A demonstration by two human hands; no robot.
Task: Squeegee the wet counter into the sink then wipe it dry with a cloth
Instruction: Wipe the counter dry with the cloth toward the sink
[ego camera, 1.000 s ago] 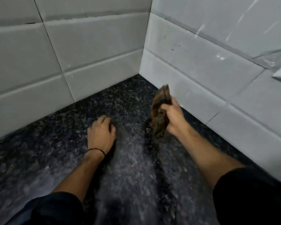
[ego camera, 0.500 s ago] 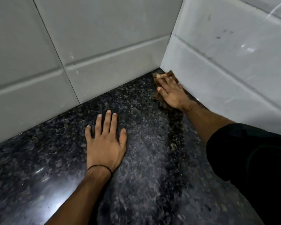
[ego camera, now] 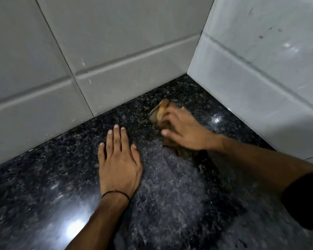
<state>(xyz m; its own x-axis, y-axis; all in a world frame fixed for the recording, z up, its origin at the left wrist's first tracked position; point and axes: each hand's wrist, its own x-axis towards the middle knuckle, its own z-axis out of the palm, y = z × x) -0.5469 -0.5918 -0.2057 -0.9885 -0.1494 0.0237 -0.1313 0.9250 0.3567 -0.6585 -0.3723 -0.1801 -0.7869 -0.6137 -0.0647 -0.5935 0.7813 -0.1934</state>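
Note:
A black speckled granite counter [ego camera: 43, 177] runs into a tiled corner. My right hand [ego camera: 184, 130] presses a crumpled brown cloth [ego camera: 159, 111] flat on the counter a short way out from the corner; the hand is blurred by motion, with fingers spread over the cloth. Most of the cloth is hidden under the hand. My left hand [ego camera: 118, 159] lies flat on the counter with straight fingers, just left of the cloth, and wears a thin black wrist band. No squeegee or sink is in view.
Grey wall tiles [ego camera: 98, 51] close the counter at the back and glossy white tiles [ego camera: 260, 78] close it on the right. A dull grey streaky patch [ego camera: 170, 186] covers the counter between my arms.
My right hand brought the lifted cloth down into the corner, then slid it back out along the counter toward me. My left hand flattened and has stayed planted.

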